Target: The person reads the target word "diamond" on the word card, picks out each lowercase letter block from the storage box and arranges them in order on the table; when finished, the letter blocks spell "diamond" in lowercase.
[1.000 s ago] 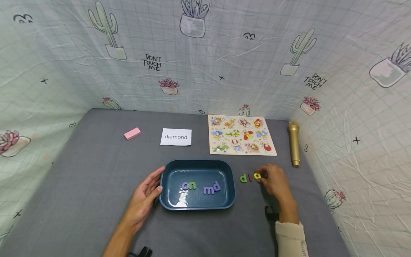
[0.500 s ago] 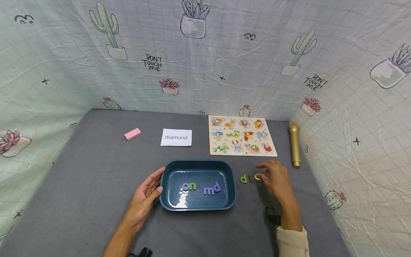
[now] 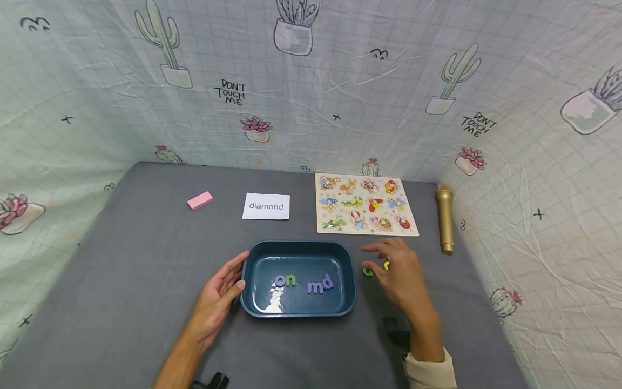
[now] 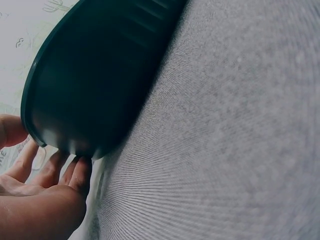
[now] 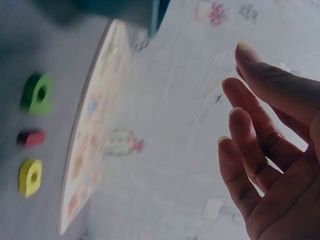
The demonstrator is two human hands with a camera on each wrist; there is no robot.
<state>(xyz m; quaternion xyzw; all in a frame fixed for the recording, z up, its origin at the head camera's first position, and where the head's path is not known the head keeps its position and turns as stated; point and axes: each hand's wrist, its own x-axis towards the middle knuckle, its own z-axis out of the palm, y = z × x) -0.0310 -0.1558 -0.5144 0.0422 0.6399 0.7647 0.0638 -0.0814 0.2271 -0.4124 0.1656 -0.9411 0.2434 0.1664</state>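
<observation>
Three letters (image 5: 34,138), probably light, stiff, best pinched by their edges, lay beneath the right hand (image 3: 400,273), relaxed and empty; the left hand (image 3: 218,296) rested, unclenched, against the tray (image 3: 301,266).

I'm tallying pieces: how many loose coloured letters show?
7: purple o, green n, purple m, purple d in the blue rectangular tray; green letter, red letter, yellow letter on grey cloth. More may be hidden.
</observation>
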